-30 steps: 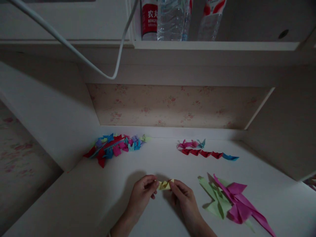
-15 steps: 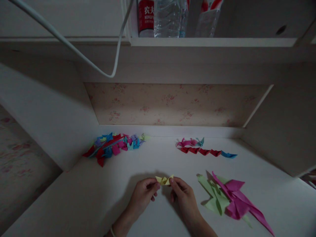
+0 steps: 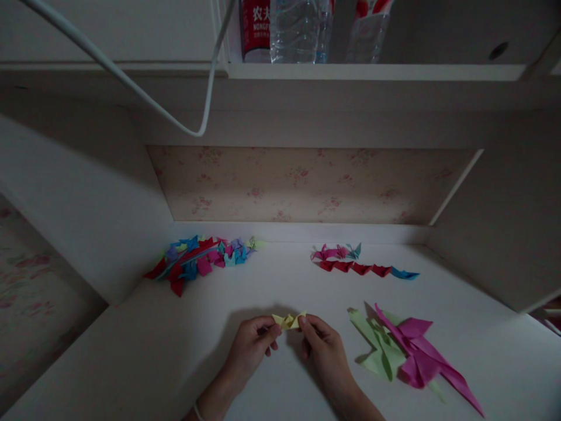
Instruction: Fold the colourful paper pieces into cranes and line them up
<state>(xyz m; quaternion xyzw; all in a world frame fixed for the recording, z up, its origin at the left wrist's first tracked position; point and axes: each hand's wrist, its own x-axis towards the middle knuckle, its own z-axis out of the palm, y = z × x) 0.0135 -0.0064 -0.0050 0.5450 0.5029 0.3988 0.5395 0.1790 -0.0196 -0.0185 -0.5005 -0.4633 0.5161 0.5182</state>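
We see the yellow folded paper [image 3: 289, 321] running lengthwise left to right, its tips pointing outward, left fingers [image 3: 272, 334] and right fingers [image 3: 309, 330] pinching either end

Left hand [image 3: 254, 344]: left bare, built with slim fingers [image 3: 263, 321] that are tapered toward the tips.
Left forearm [image 3: 218, 393]: left uncovered, crossed by one worn item near the bottom edge of the view.
Band [image 3: 198, 411]: worn around the left forearm, narrow and whitish; its material and any marking cannot be made out.
Right hand [image 3: 324, 345]: left bare, matched in slender shape to the other.
Right forearm [image 3: 354, 396]: left uncovered as far as it is shown, narrowed toward the hand.
Fingernails: too dimly lit to be told.
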